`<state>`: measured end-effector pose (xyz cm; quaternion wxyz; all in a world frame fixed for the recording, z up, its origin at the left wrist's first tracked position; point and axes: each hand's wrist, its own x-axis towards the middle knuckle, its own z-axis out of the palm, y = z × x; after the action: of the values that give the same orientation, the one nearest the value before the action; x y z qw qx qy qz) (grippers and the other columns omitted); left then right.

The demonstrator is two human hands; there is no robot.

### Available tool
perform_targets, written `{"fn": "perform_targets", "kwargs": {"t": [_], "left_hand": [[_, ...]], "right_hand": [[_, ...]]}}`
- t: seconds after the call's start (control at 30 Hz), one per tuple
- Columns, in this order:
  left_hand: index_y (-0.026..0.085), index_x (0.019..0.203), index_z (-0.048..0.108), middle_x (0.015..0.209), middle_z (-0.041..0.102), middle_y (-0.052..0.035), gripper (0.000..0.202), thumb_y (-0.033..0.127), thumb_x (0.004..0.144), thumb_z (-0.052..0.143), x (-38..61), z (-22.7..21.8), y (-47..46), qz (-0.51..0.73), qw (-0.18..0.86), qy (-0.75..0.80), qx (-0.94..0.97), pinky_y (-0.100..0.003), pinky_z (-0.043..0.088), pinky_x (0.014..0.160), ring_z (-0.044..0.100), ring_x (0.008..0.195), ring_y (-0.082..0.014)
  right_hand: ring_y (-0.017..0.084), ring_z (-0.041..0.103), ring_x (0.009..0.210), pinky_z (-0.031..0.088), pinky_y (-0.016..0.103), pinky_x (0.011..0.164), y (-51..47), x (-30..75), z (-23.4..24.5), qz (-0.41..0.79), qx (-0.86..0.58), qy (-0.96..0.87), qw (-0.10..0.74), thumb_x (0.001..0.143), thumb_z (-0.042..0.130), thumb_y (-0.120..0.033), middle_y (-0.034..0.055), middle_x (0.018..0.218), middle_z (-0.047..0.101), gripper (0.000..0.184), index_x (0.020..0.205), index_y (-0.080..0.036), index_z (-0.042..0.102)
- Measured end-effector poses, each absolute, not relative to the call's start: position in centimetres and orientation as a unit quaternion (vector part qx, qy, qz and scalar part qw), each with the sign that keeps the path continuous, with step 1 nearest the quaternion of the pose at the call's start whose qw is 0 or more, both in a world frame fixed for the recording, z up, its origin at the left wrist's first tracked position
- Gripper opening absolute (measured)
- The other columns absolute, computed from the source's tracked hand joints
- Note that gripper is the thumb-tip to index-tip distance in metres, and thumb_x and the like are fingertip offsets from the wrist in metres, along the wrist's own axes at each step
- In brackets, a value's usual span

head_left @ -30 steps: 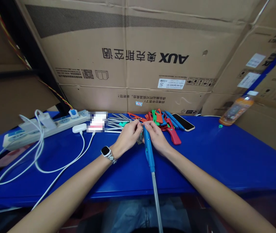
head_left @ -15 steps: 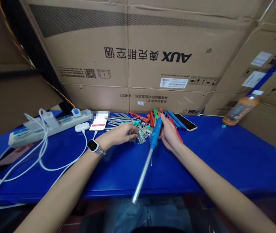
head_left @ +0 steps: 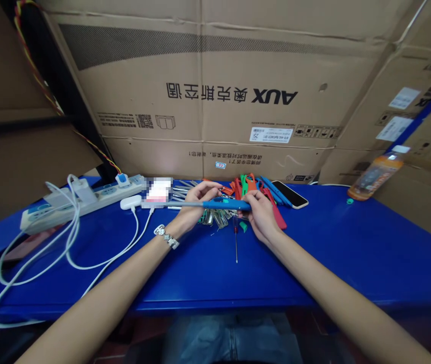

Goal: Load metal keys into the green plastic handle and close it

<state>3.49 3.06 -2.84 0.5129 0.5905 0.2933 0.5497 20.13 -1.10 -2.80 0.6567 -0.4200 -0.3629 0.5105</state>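
Note:
My right hand (head_left: 261, 216) grips the blue handle of a long lighter-like tool (head_left: 226, 203), which lies level with its metal rod pointing left. My left hand (head_left: 196, 203), a watch on its wrist, curls its fingers around the tool where the rod meets the handle. Under both hands lies a heap of small clear-handled screwdrivers (head_left: 215, 217). One thin screwdriver (head_left: 235, 242) lies alone on the blue table (head_left: 333, 247), nearer me. Behind my hands sits a pile of red, green and blue plastic handles (head_left: 253, 188) and bare metal rods (head_left: 180, 192).
A white power strip (head_left: 82, 199) with plugs and white cables (head_left: 67, 247) occupies the left. A phone (head_left: 291, 194) lies behind the pile. An orange drink bottle (head_left: 375, 174) leans at the right, its green cap (head_left: 349, 201) beside it. Big cardboard boxes (head_left: 238, 91) wall the back.
The blue tool swung from pointing down toward me to lying level, rod pointing left. My left hand rose from the screwdriver heap and took hold of it.

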Motion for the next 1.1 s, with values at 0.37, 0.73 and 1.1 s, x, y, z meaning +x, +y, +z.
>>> {"fn": "perform_targets", "kwargs": {"t": [0.37,0.73,1.1], "left_hand": [[0.014,0.097,0.067,0.101,0.074,-0.0086,0.028,0.007,0.07,0.065,4.3,-2.1,2.0,0.565,0.646,0.241,0.452,-0.033,0.048,0.099,0.067,0.106,-0.0197],[0.012,0.083,0.069,0.087,0.076,-0.0084,0.019,0.02,0.069,0.078,4.6,-2.3,2.0,0.608,0.589,0.331,0.417,-0.037,0.058,0.083,0.072,0.09,-0.0233],[0.013,0.088,0.066,0.09,0.076,-0.0094,0.017,0.02,0.073,0.069,3.8,-1.6,2.1,0.556,0.617,0.322,0.455,-0.028,0.057,0.068,0.071,0.071,-0.0172]], "right_hand": [[0.016,0.066,0.066,0.061,0.037,0.07,-1.2,19.2,-3.3,0.536,-0.385,-0.263,0.704,0.069,0.068,-0.017,-0.0038,0.069,0.057,0.023,0.075,-0.023,0.046],[0.01,0.055,0.048,0.047,0.024,0.045,-1.9,19.0,-3.2,0.554,-0.422,-0.456,0.554,0.077,0.068,-0.053,-0.0024,0.062,0.06,0.036,0.08,-0.018,0.059],[0.009,0.041,0.037,0.033,0.021,0.041,-2.3,19.7,-3.3,0.393,-0.453,-0.673,0.433,0.089,0.051,-0.057,-0.0066,0.049,0.05,0.039,0.087,-0.018,0.06]]}}
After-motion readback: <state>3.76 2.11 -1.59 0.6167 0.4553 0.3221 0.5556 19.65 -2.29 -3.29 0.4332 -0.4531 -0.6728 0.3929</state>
